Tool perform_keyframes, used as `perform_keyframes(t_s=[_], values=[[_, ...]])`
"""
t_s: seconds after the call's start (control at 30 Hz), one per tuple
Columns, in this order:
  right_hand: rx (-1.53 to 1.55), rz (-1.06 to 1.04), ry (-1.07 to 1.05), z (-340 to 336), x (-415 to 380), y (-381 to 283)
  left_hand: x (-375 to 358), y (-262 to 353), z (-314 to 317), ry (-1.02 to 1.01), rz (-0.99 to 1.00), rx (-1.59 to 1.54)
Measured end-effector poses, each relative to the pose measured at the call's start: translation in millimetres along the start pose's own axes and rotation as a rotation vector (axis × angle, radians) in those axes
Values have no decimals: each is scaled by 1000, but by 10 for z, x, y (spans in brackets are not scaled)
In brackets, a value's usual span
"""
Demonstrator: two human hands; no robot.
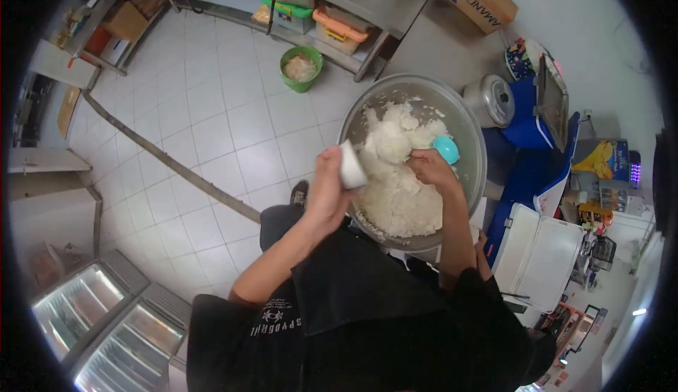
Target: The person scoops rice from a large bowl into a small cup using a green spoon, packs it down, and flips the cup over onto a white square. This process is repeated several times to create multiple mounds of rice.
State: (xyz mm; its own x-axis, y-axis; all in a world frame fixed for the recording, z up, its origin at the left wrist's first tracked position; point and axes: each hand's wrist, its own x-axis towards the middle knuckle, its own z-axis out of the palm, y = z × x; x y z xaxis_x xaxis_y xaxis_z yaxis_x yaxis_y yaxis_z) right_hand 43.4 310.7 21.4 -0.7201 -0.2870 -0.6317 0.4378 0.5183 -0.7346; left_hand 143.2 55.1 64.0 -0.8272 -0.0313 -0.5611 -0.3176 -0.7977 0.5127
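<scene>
A large round metal basin (474,127) holds a heaped, crumbly white mass (406,205) that looks like cooked rice. My left hand (328,191) is wrapped round a white cup (352,165), tilted at the basin's left rim. Inside the basin, my right hand (432,168) has its fingers curled against the white mass; what they hold, if anything, is hidden. Just above that hand, a turquoise bowl-shaped scoop (445,150) rests against the mass near the right wall.
A green bucket (301,68) stands on the tiled floor beyond the basin. Right of the basin are a lidded metal pot (489,101) and an open white cooler lid (540,256). A cardboard box (480,0) sits on the metal counter (432,49). A long pole-like strip (173,162) crosses the left floor.
</scene>
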Motion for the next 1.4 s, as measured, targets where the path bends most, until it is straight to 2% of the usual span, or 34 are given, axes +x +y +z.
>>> perform_keyframes(t_s=[0.03, 0.07, 0.1, 0.17, 0.3, 0.37, 0.5, 0.53, 0.57, 0.6, 0.67, 0.7, 0.73, 0.77, 0.8, 0.83, 0.9, 0.93, 1.0, 1.1, 1.27, 1.33, 1.4], values=[[-1, -12, 17, 14, -41, 85, 142, -126, 154, 4, -87, 53], [-249, -345, 266, 75, -32, 217, 298, -259, 290, 5, -174, 110], [-500, -669, 520, 169, -65, 303, 512, -446, 363, -18, -172, 120], [-823, -207, 731, 680, -447, -162, 914, -789, 465, -127, -248, 16], [-868, -49, 844, 966, -644, -290, 943, -660, 685, -204, -392, 73], [-877, 40, 701, 905, -764, -268, 1055, -713, 629, -248, -413, 141], [-761, 84, 766, 442, -1128, -119, 987, -751, 680, -302, -406, 209], [-650, -5, 881, 325, -1236, 2, 932, -720, 703, -283, -403, 217], [-540, -97, 985, 233, -1322, 114, 953, -726, 676, -346, -429, 217], [-536, -97, 994, 136, -1365, 213, 968, -746, 674, -353, -429, 223], [-494, -299, 1073, 37, -1425, 376, 943, -802, 628, -411, -428, 209], [-517, -297, 1102, 70, -1506, 296, 913, -830, 632, -414, -436, 214], [-514, -291, 1108, 141, -1585, 171, 883, -860, 654, -406, -436, 168], [-637, -246, 1070, 236, -1651, 30, 852, -896, 666, -395, -437, 121], [-757, -199, 1029, 323, -1668, -59, 841, -933, 674, -397, -442, 126], [-754, -193, 1033, 406, -1651, -92, 841, -975, 680, -385, -420, 164], [-1028, -105, 790, 508, -1659, -150, 819, -1052, 675, -382, -399, 200], [-1031, -107, 808, 467, -1698, -213, 817, -1071, 694, -382, -407, 186], [-1197, -102, 648, 387, -1814, -331, 851, -1102, 698, -390, -422, 182], [-1345, -135, 662, 125, -1807, -236, 883, -1159, 728, -434, -414, 171], [-1201, -207, 656, -233, -1996, -325, 873, -991, 796, -456, -326, 145], [-725, -335, 793, -245, -1877, -272, 800, -935, 822, -453, -282, 184], [-639, -334, 758, -141, -1686, -300, 769, -970, 808, -440, -254, 234]])
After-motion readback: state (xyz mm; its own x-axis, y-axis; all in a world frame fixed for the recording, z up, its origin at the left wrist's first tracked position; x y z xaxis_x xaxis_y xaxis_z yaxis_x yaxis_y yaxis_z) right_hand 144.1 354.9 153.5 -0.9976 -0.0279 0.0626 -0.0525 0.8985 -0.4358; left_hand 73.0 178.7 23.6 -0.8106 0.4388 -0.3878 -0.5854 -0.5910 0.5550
